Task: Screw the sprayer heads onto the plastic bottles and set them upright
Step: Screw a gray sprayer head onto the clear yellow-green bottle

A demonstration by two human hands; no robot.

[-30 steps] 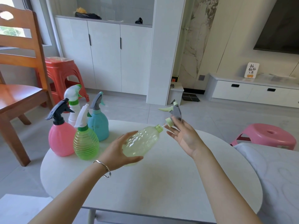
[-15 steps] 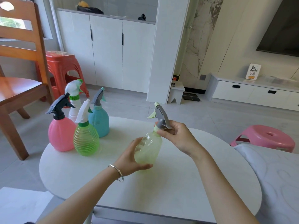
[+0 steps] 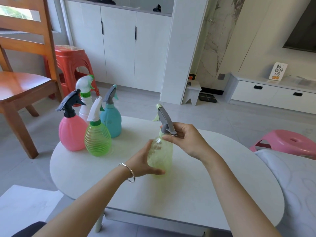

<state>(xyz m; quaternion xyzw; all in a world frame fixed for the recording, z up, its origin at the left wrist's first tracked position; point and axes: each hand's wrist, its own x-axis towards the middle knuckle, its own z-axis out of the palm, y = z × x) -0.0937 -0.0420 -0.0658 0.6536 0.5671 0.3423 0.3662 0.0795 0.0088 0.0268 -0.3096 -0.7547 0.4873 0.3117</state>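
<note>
A pale yellow-green clear bottle (image 3: 161, 153) stands upright on the white oval table (image 3: 196, 185). My left hand (image 3: 142, 162) grips its lower body from the left. A grey sprayer head (image 3: 165, 119) with a pale green nozzle and trigger sits on the bottle's neck. My right hand (image 3: 187, 139) pinches the collar of that head with curled fingers. Several bottles with heads on stand upright at the table's far left: a pink one (image 3: 71, 132), a ribbed green one (image 3: 97, 141), a teal one (image 3: 111, 120) and a white one (image 3: 84, 106).
A wooden chair (image 3: 22, 79) and a red plastic stool (image 3: 71, 65) stand left of the table. A pink stool (image 3: 290, 142) and a white padded surface (image 3: 294, 185) lie at the right. White cabinets line the far wall.
The bottle went from lying tilted in my left hand to standing upright on the table. My right hand brought the sprayer head onto its neck and now holds the collar.
</note>
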